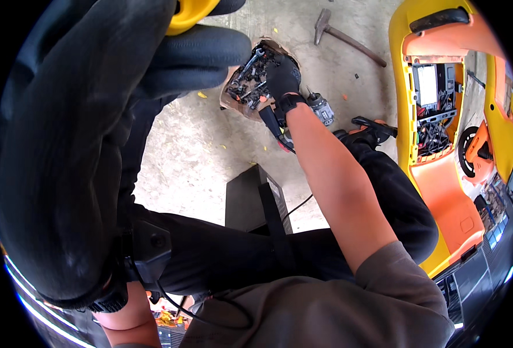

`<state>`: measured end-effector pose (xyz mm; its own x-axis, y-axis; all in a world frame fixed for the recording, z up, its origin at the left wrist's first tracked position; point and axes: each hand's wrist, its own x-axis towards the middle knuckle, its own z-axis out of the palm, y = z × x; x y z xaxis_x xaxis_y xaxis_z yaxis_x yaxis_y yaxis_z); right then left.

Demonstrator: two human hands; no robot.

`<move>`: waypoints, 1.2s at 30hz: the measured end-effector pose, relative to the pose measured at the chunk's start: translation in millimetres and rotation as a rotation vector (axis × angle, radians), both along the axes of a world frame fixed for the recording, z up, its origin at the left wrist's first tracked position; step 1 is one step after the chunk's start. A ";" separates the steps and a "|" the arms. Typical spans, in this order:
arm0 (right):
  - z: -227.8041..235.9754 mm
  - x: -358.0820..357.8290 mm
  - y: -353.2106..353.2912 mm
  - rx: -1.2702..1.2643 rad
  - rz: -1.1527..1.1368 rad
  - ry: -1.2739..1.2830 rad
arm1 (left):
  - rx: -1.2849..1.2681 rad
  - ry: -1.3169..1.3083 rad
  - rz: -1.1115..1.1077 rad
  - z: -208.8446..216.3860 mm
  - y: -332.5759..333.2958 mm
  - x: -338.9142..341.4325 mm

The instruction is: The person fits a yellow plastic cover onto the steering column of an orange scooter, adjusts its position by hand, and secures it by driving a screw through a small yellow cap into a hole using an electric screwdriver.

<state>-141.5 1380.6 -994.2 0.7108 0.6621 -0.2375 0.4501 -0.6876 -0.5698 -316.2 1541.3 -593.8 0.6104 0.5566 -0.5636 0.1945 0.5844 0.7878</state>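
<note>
Blk-gloved L hand (pixel 79 156): raised, fingers closed on yellow curved pc (pixel 191 18) | blk-gloved R hand (pixel 282 78): nearer, at R side of brn shallow tray (pixel 234 103), fingertips hidden, grip can't tell | silver steel wrench (pixel 248 65): in tray, L of R hand, axis near-L to far-R | qty: 1 tray, min. 1 wrench, 1 yellow pc

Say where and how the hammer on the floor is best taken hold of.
Likely the near half of the hammer handle, right hand coming from the person's side and closing across it: the handle is slim, its free end nearer the person than the hammer head.
</note>
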 end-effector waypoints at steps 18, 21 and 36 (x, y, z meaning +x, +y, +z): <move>69.8 11.2 -16.7 0.496 -0.103 1.391 | 0.027 -0.032 0.002 5.8 -5.1 3.5; 106.2 23.9 -26.2 0.614 -0.191 1.817 | 0.052 -0.070 0.003 5.2 -6.7 5.0; 267.1 51.4 -29.9 0.550 0.070 1.460 | 0.561 0.030 -0.249 -19.7 -27.4 40.2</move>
